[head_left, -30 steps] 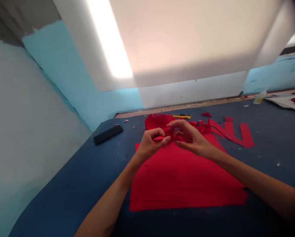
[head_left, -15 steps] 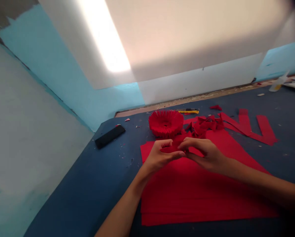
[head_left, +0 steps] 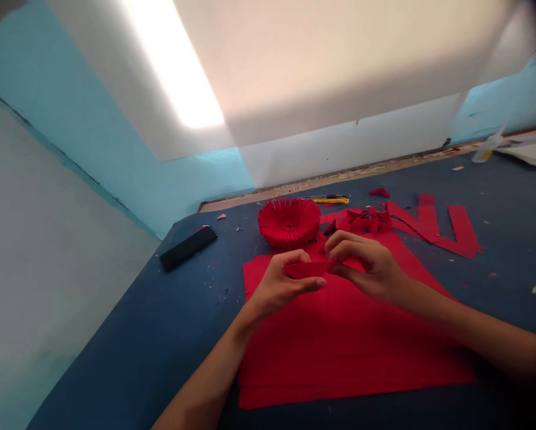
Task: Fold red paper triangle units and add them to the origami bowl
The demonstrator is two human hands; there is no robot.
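Between my two hands is a small folded piece of red paper (head_left: 307, 270). My left hand (head_left: 282, 282) is closed on its left part, fingers behind and thumb in front. At its right end, the bent fingers and thumb of my right hand (head_left: 365, 261) pinch the paper. Both hands are held over a stack of red paper sheets (head_left: 348, 346). Just beyond my left hand sits a round red pleated paper flower (head_left: 290, 223) with a spiky rim. A pile of crumpled red paper scraps (head_left: 361, 221) lies behind my right hand.
A yellow utility knife (head_left: 331, 200) lies behind the flower. On the left is a black phone-like slab (head_left: 188, 248). Red paper strips (head_left: 458, 233) lie to the right, and a translucent glue bottle (head_left: 489, 147) stands at the back right. The blue table (head_left: 160, 334) meets the wall.
My right hand has lifted slightly and its fingers have shifted at the paper's end. More of the folded red paper shows between my hands. The whole view has swung a little to the right.
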